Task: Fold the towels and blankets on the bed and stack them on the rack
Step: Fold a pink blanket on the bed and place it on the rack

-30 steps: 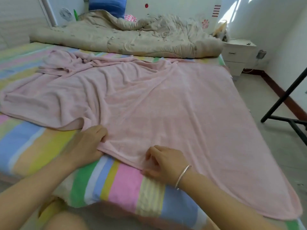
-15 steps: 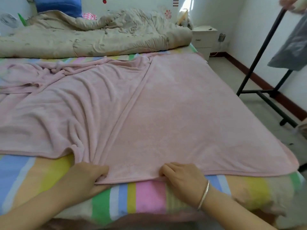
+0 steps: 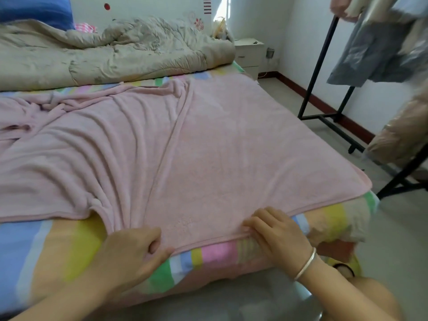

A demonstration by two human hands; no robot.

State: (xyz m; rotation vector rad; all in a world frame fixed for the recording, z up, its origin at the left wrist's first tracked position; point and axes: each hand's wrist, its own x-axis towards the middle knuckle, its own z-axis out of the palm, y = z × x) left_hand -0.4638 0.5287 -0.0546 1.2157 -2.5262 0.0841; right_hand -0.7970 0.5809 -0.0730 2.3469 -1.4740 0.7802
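A large pink blanket point(image 3: 208, 144) lies spread over the striped bed point(image 3: 58, 246), smooth on the right and bunched in wrinkles at the left and far left. My left hand point(image 3: 136, 249) pinches its near hem at the bed's front edge. My right hand point(image 3: 278, 230), with a silver bangle on the wrist, grips the same hem a little to the right. A black metal rack point(image 3: 317, 66) stands on the floor to the right of the bed, with grey and beige covered items hanging from it.
A rumpled beige quilt point(image 3: 111, 56) lies across the head of the bed, with a blue pillow point(image 3: 34, 10) behind it. A white nightstand point(image 3: 249, 54) stands in the far corner. Grey floor runs between bed and rack.
Both hands have pulled the blanket's near hem toward the bed's front edge. The right part has flattened. The view has swung right, bringing the rack into sight.
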